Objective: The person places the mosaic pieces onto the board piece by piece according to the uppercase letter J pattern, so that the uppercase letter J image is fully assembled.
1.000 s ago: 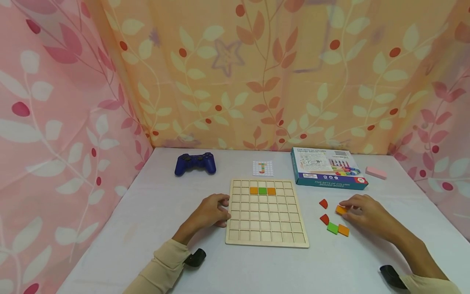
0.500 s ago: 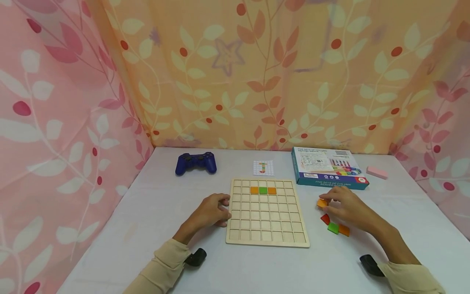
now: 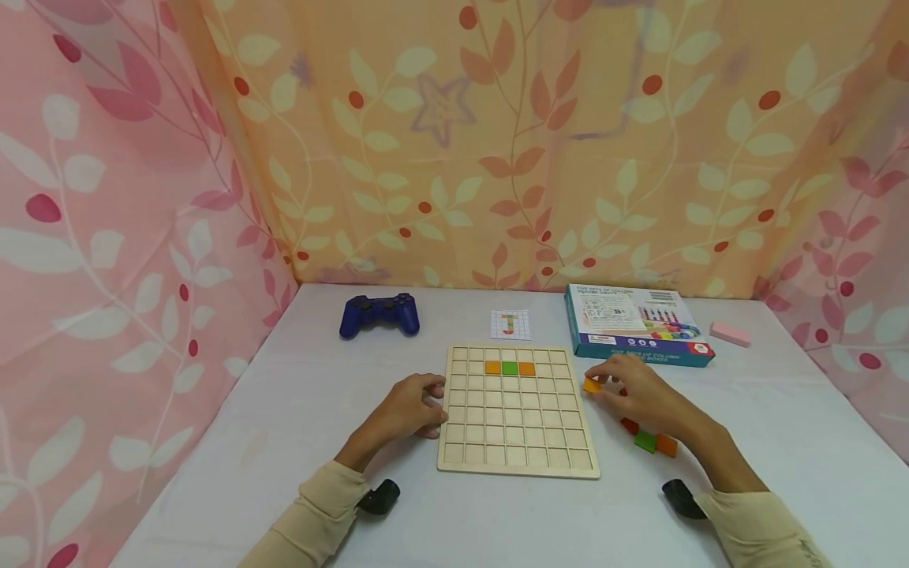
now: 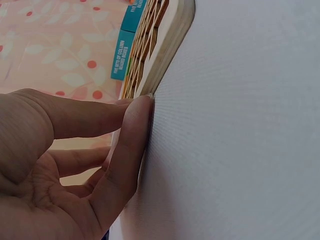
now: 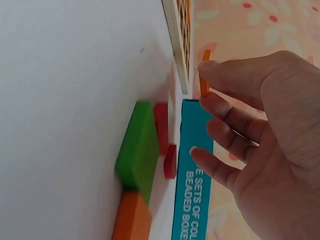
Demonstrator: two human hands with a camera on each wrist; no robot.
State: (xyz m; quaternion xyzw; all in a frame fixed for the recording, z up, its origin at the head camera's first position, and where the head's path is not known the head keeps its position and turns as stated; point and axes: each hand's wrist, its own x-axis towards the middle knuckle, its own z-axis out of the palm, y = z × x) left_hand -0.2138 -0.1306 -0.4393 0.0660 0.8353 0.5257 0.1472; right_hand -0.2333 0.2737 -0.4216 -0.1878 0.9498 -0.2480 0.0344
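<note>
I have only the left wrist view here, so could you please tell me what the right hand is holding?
Observer: The right hand pinches an orange tile, raised off the table beside the right edge of the board.
Operator: Thank you. Are there loose pieces on the table to the right of it?
Observer: Yes, among them a green tile lying nearer the person than the right hand.
Operator: And is there anything just beyond the far edge?
Observer: A small gridded card with a coloured J-shaped pattern lies there.
</note>
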